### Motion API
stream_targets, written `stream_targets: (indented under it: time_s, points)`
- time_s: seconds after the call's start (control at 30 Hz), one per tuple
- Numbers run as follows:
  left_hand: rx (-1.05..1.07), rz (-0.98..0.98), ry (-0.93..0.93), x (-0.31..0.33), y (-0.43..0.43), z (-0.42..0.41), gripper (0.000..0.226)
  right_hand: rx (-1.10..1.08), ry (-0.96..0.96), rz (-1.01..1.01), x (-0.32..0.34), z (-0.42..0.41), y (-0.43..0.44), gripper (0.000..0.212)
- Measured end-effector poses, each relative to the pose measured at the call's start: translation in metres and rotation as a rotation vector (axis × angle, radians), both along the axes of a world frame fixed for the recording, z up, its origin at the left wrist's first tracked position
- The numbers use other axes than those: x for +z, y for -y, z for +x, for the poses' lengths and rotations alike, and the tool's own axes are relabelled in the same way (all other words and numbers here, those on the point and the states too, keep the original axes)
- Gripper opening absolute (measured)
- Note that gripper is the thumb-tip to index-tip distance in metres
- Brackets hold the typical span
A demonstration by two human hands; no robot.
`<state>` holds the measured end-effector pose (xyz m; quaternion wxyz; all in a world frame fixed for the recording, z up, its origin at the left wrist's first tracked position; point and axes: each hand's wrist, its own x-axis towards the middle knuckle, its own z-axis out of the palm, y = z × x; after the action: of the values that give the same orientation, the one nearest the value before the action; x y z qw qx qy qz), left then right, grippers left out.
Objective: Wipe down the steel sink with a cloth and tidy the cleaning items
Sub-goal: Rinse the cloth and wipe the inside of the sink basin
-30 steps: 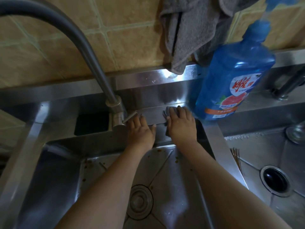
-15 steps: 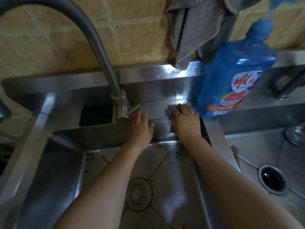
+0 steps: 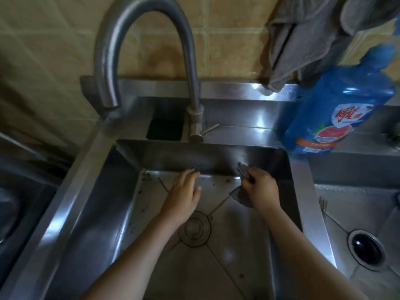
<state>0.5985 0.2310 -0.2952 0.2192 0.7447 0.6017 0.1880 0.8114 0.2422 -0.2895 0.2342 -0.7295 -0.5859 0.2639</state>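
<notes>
Against the sink's (image 3: 91, 191) back wall, the right hand (image 3: 259, 187) grips a cloth (image 3: 242, 169), fingers curled round it. Left hand (image 3: 184, 191) rests beside, fingers straight, together.

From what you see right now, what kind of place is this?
Most likely a home kitchen: a steel double sink with a gooseneck tap, a blue dish soap bottle on its ledge, and a tiled wall behind.

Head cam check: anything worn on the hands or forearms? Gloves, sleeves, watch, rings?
Nothing worn. The left hand and right hand are bare, no gloves; both forearms are uncovered to the frame edge, no sleeves, watch or bracelet. No rings visible, though the light is dim.
</notes>
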Motion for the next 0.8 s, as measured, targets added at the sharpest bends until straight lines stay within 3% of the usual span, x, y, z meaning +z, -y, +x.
stream_targets:
  time_s: [0.2,0.4,0.8]
  points:
    - [0.151,-0.11,0.034,0.015,0.037,-0.047,0.038,0.015,-0.169,-0.057,-0.004,-0.028,0.034,0.025]
    - [0.263,-0.238,0.042,0.012,0.061,-0.095,0.039,0.079,-0.202,-0.056,-0.012,-0.067,0.046,0.031]
    - [0.211,-0.353,-0.089,-0.026,0.071,-0.158,0.043,0.142,-0.211,-0.223,-0.039,-0.16,0.072,0.029]
